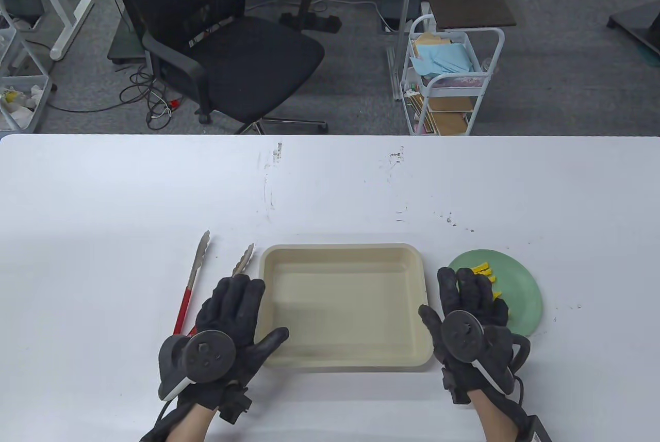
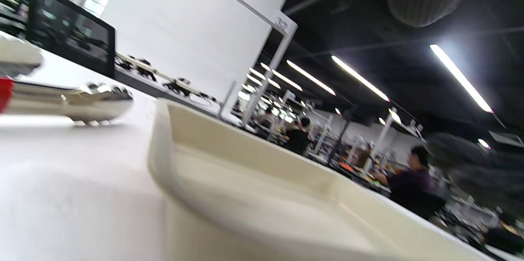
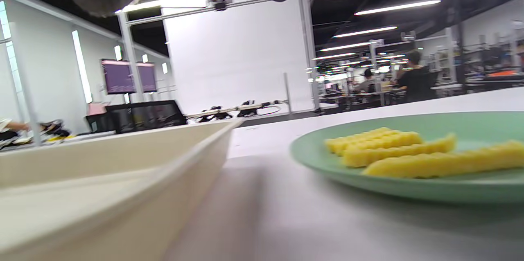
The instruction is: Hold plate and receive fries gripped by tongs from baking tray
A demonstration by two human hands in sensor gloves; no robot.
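Observation:
The cream baking tray sits in front of me with nothing in it; it also shows in the left wrist view and the right wrist view. The red-handled metal tongs lie on the table to its left, tips pointing away. My left hand lies open and flat over the tongs' handle end, gripping nothing. The green plate sits right of the tray with several yellow crinkle fries on it. My right hand is open, fingers spread over the plate's left part.
The white table stretches far beyond the tray. Behind its far edge stand a black office chair and a white wire cart.

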